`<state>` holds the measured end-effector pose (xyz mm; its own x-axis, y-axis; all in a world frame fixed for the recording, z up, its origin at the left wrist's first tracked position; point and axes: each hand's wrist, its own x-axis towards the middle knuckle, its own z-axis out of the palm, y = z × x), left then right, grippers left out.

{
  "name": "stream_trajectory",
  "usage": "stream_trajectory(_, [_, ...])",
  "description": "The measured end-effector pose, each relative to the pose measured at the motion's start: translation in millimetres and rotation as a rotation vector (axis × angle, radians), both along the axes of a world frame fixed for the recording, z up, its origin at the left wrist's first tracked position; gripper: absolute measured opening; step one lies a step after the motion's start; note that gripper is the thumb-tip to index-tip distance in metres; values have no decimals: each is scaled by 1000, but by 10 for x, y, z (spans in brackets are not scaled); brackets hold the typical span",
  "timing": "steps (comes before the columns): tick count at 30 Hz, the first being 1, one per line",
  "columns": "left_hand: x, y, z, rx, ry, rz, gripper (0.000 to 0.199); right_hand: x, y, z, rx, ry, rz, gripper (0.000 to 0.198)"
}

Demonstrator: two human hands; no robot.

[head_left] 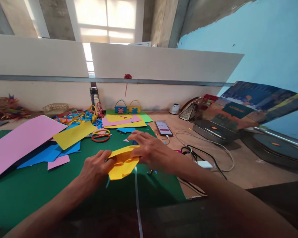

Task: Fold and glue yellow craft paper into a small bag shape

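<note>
A folded piece of yellow paper (124, 169) is held above the green mat (69, 198), its upper side bent over and partly gaping. My left hand (95, 168) pinches its left edge between thumb and fingers. On the opposite side, my right hand (151, 150) grips the right edge with the thumb in front; some of its fingers reach up past the paper. A clear tube or cord (137, 198) runs down from beneath the paper toward me. Behind the left hand lie scissors with red and yellow handles (100, 136).
Pink (27, 138), yellow (74, 135) and blue sheets (43, 154) cover the left. Two small paper handbags (120, 109) stand at the back. A phone (163, 128), tangled cables (192, 153), and dark cases (213, 130) occupy the right. A bottle (95, 98) stands by the partition.
</note>
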<state>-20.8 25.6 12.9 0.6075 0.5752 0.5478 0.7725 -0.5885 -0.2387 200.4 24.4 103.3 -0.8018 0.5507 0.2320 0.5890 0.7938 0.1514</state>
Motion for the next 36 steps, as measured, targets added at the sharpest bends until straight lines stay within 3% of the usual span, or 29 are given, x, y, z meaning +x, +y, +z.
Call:
stream_trajectory(3, [1, -18, 4, 68, 85, 42, 25, -80, -84, -51, 49, -226, -106, 20])
stream_trajectory(7, [2, -51, -6, 92, 161, 77, 27, -161, -174, -124, 149, -323, -197, 13])
stream_trajectory(17, [-13, -49, -16, -157, 268, 128, 34, -164, -175, -254, 318, -288, -192, 17])
stream_trajectory(26, [1, -31, 86, -263, 322, 156, 34, -164, -159, -385, 472, -244, -225, 17])
stream_trajectory(36, [-22, -20, 136, -251, 405, 103, 31, -198, -132, -364, 443, -300, -246, 18])
